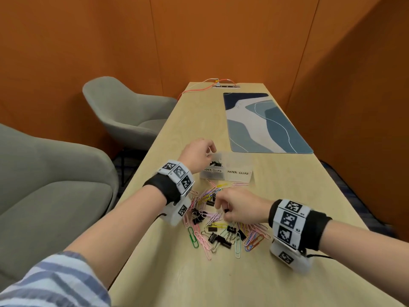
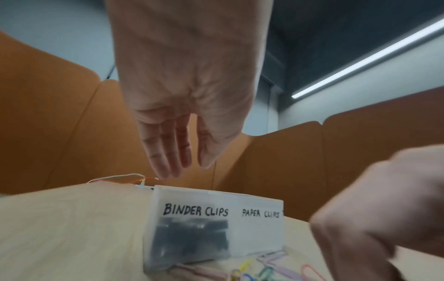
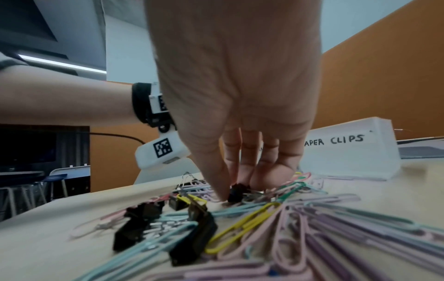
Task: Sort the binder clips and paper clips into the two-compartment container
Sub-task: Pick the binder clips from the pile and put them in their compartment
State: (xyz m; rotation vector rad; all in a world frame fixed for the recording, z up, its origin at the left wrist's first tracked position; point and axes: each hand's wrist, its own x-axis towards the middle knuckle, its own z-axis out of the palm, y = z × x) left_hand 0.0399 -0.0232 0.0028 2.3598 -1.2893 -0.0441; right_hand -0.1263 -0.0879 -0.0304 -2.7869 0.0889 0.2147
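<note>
Binder-clip pass, mid-pick.
Right hand [image 3: 236, 106] pinches a binder clip [image 3: 236, 192]; left hand [image 2: 190, 91] loose, empty, over the container [image 2: 216, 214]. Next: lift it clear of the paper clips [image 3: 312, 224].

Start of the container [image 1: 225, 171] label behind the left hand [image 1: 195, 155]; contents of its paper-clip side indistinct.

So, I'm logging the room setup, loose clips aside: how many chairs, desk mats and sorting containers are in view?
Grey armchairs: 2
Desk mat: 1
Two-compartment container: 1
Total: 4
</note>
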